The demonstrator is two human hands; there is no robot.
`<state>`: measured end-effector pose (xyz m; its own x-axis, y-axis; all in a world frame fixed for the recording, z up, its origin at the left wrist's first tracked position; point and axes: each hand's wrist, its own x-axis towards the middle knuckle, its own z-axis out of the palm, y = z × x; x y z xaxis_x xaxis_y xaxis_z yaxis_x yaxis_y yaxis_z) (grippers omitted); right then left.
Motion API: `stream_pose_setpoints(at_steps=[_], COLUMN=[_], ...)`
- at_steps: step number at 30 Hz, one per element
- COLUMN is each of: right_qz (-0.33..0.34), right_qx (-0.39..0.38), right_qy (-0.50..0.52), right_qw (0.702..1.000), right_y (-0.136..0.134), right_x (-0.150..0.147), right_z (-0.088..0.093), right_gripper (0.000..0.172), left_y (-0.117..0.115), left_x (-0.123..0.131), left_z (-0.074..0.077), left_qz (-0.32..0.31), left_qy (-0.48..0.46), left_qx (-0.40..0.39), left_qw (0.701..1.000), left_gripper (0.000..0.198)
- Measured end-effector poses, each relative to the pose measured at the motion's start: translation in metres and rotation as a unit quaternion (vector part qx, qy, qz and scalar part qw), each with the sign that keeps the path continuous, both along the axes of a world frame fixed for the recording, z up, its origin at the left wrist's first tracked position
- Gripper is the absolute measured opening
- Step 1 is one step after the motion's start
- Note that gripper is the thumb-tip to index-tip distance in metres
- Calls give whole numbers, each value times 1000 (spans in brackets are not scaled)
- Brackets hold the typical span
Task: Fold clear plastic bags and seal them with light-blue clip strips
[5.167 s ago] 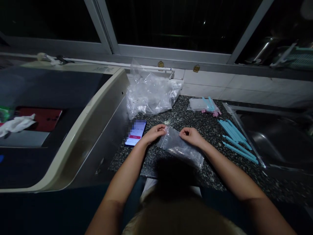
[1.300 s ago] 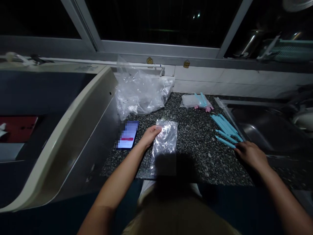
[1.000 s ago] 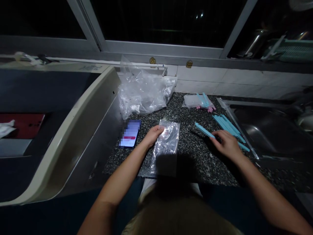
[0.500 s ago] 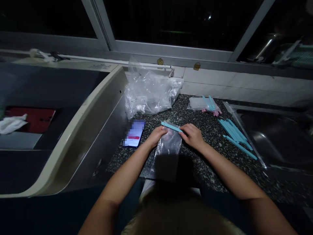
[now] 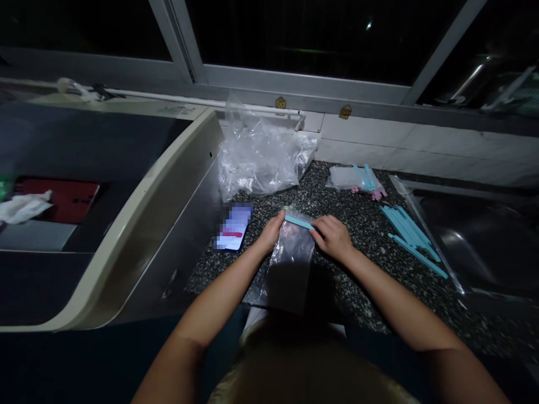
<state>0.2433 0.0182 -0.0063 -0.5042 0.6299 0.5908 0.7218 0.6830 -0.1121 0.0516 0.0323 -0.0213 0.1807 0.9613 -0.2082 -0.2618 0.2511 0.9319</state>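
L hand, ctr of frame: thumb & fingers clamped on upper L edge of a flat clear bag, which lies on the speckled counter, lower part in shadow. R hand: thumb & forefinger pinched on R end of a light-blue bag clip; clip lies across the bag nr its top, ctr of frame.

Progress, my read: clip's lined up on this bag, but can't tell if it's fastened; the clips by the sink lie loose, on no bag.

Counts: 1 flat bag, 1 clip in hands. Mid R: loose blue clips, 1 a bit apart, rest overlapping, no exact no. Upper R of ctr: 1 small clear packet w/ 2 blue strips on top; pink pieces by it, qty unclear. L of ctr: 1 phone. Upper ctr: crumpled plastic, maybe >1 bag.
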Motion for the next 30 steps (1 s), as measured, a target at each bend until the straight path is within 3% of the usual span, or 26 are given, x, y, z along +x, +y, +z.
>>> stream_pose_setpoints(at_steps=[5,14,30], right_qz=[16,25,38], right_qx=[0,1,-35], right_qy=[47,85,141], right_qw=[999,996,989], right_y=[1,5,8], right_x=[-2,-5,-2], right_z=[-1,-9,-3], right_gripper=[16,14,19], left_y=[0,-2,2], left_x=[1,2,0], left_z=[4,5,2], left_qz=[45,48,64], left_qy=[23,-19,-60], left_qx=[18,-2,-30], left_qw=[999,999,996], left_gripper=[48,49,54])
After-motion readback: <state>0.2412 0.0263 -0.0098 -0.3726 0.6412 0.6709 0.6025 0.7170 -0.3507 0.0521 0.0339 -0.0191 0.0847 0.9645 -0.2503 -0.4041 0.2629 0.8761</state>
